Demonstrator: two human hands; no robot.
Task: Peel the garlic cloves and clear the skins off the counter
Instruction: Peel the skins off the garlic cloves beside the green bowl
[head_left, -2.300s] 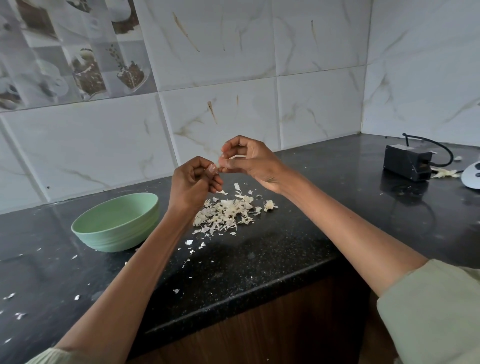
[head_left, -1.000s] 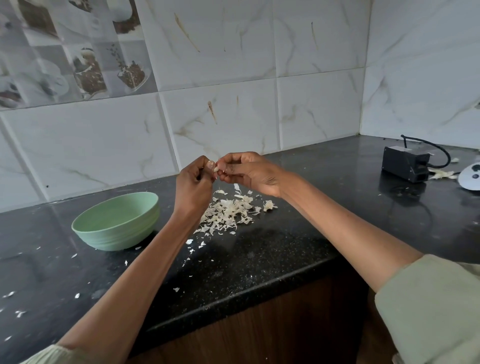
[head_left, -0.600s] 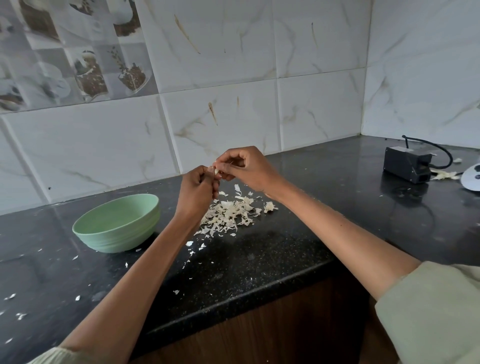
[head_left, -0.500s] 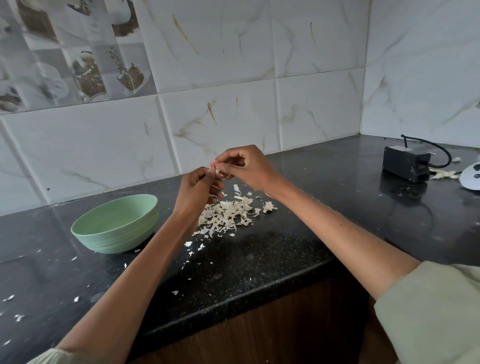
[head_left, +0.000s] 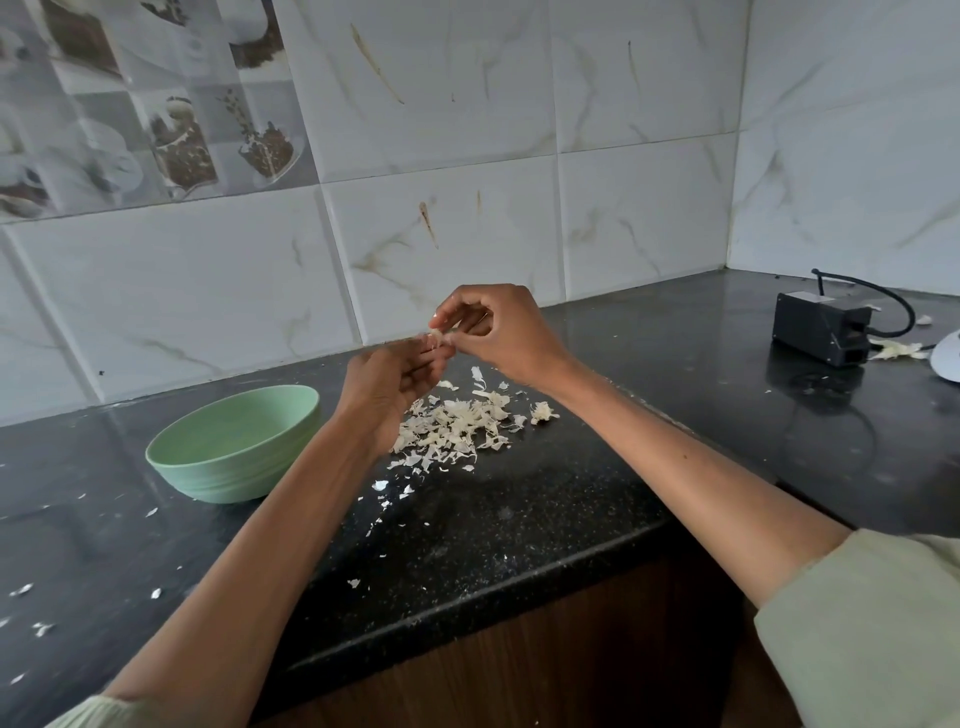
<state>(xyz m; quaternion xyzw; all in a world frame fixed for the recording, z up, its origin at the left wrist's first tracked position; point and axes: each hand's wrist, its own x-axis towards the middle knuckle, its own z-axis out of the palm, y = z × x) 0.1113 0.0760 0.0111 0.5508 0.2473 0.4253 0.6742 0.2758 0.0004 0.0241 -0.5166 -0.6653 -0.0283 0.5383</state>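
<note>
Two hands meeting above the counter (head_left: 545, 519): left hand (head_left: 387, 387) curled round a garlic clove (head_left: 435, 340), right hand (head_left: 498, 332) pinching a flap of skin at its tip, lifted a little higher than half a second ago and drawn slightly away, so probably mid-strip with skin coming free. Just below and slightly right of the grip, a pile of skins (head_left: 457, 423), unchanged; further left, a green bowl (head_left: 234, 447), contents not visible; stray flakes toward the near edge, so clearing not yet begun.
</note>
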